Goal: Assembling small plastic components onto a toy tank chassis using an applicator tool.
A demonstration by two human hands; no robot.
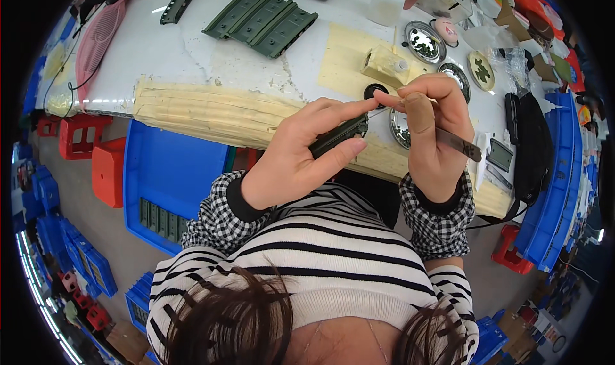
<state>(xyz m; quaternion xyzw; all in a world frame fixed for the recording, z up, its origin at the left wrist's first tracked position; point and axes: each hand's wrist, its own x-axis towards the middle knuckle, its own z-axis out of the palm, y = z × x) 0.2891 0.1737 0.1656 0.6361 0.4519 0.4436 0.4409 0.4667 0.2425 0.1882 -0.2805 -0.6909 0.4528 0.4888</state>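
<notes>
My left hand (288, 147) is closed around a dark green ribbed plastic part (341, 136), held between thumb and fingers over the table's front edge. Its index finger stretches out to the fingertips of my right hand (439, 131). That hand grips a pair of metal tweezers (460, 145), whose broad end sticks out below the palm. Fingers hide the tweezers' tips, so I cannot tell if they pinch anything. Just beyond the fingertips are a small black round container (374, 90) and a yellowish block-shaped holder (384, 67). A metal dish (400, 129) shows partly behind my right hand.
Larger green ribbed panels (262, 24) lie at the far side of the white table (173, 57). Metal dishes (425, 41) with small dark pieces stand at the right. A blue tray (176, 166) sits below the table at left, beside red stools (109, 171). A pink basket (101, 45) stands far left.
</notes>
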